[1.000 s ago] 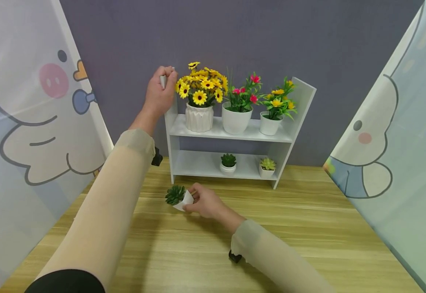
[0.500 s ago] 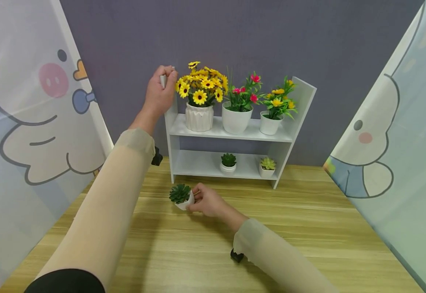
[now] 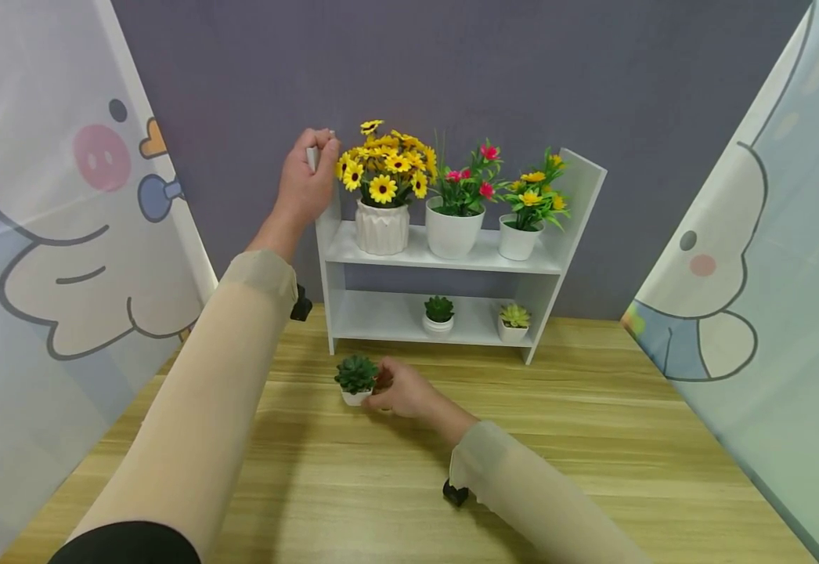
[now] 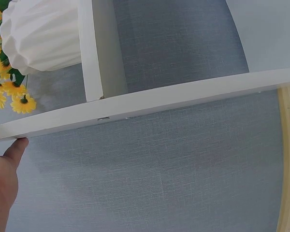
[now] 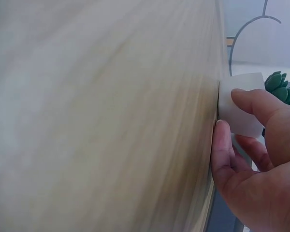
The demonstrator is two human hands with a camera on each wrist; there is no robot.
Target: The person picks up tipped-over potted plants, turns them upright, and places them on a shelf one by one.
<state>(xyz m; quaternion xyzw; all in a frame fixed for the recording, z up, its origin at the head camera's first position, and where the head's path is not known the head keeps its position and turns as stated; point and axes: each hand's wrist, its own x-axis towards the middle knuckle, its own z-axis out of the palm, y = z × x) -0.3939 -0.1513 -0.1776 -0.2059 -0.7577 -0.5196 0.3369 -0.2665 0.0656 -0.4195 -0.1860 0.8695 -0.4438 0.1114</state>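
My left hand (image 3: 308,177) grips the top of the left side panel (image 3: 327,294) of a white two-tier shelf (image 3: 445,264). The left wrist view has that hand (image 4: 2,186) at the panel's edge, thumb against it. Low over the table in front of the shelf, my right hand (image 3: 407,390) holds a potted succulent (image 3: 356,374) by its small white pot, which stands upright. Up close in the right wrist view, the thumb lies along the side of the white pot (image 5: 241,122), its base right at the wood surface. Other fingers curl behind it, partly hidden.
On the upper tier stand pots of yellow daisies (image 3: 383,227), red flowers (image 3: 455,233) and orange-yellow flowers (image 3: 518,240). The lower tier bears a dark green succulent (image 3: 439,309) and a pale green one (image 3: 514,316). Cartoon-printed panels (image 3: 92,274) flank the wooden table (image 3: 593,439).
The succulent's pot has turned from lying tilted to the left to upright and shifted slightly right, in my right hand. My left hand stays on the side panel.
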